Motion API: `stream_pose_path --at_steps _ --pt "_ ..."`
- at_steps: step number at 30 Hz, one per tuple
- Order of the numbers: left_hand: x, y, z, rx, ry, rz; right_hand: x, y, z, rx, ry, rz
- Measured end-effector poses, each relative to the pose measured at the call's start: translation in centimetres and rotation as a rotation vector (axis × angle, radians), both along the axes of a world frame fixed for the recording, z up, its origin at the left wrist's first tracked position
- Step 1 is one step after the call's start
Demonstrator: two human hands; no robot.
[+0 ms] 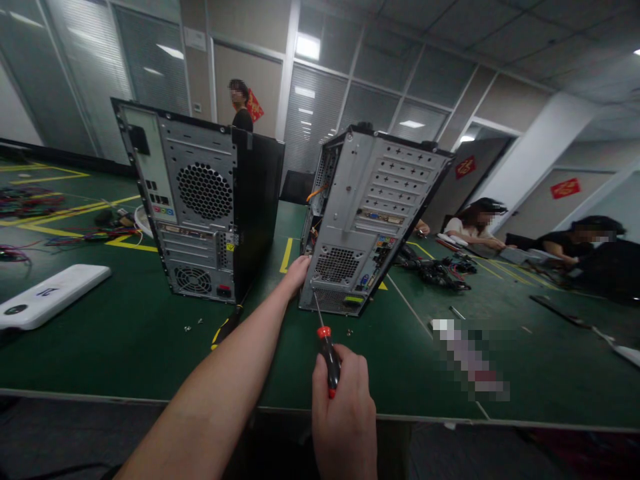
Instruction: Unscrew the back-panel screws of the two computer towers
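Observation:
My right hand (345,393) is wrapped around the black and red handle of a screwdriver (328,357). The shaft points away from me, and its tip meets the lower left of the back panel of the right computer tower (337,230). Against that tower's left side lies my left hand (299,272), its fingers mostly hidden by the case. The tower's left side is open, with an orange cable showing inside. Small screws (349,332) lie on the table just in front of it. To the left stands a second computer tower (200,200), its back also facing me.
A yellow and black screwdriver (227,327) and loose screws (188,328) lie near the left tower. At far left is a white power bank-like device (55,293). Cable bundles (440,267) lie right of the towers. Several people (480,227) are beyond the green table (400,373).

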State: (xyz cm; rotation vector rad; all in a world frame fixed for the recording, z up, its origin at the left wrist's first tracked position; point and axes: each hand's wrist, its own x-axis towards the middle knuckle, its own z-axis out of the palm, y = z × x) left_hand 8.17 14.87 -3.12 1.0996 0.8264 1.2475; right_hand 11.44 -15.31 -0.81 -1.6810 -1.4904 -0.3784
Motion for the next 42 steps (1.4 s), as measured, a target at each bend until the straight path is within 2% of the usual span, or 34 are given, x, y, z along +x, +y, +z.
stream_pose_path --at_steps 6,14,18,22,25,30,37,42 --pt "-0.24 -0.2 0.26 0.001 0.01 0.003 0.12 0.21 -0.21 -0.035 0.031 -0.045" --pt "-0.18 -0.2 0.32 -0.01 0.025 -0.003 0.04 0.01 -0.3 -0.116 0.13 0.027" --pt "-0.25 -0.25 0.25 -0.006 0.028 -0.008 0.18 -0.21 -0.11 -0.098 0.117 0.082" --pt "-0.17 -0.05 0.08 0.001 0.029 -0.003 0.35 -0.38 0.1 -0.084 0.103 0.049" --pt "-0.02 0.19 -0.09 0.022 0.032 0.025 0.41 -0.48 0.19 -0.123 0.139 0.032" --pt "-0.02 0.29 -0.22 0.019 0.026 0.002 0.34 -0.45 0.15 -0.169 0.124 0.01" --pt "0.03 0.38 -0.26 0.024 0.049 0.011 0.1 0.08 -0.3 -0.027 0.081 -0.017" --pt "-0.03 0.22 -0.1 0.007 0.042 0.003 0.03 -0.01 -0.2 -0.056 0.048 0.017"
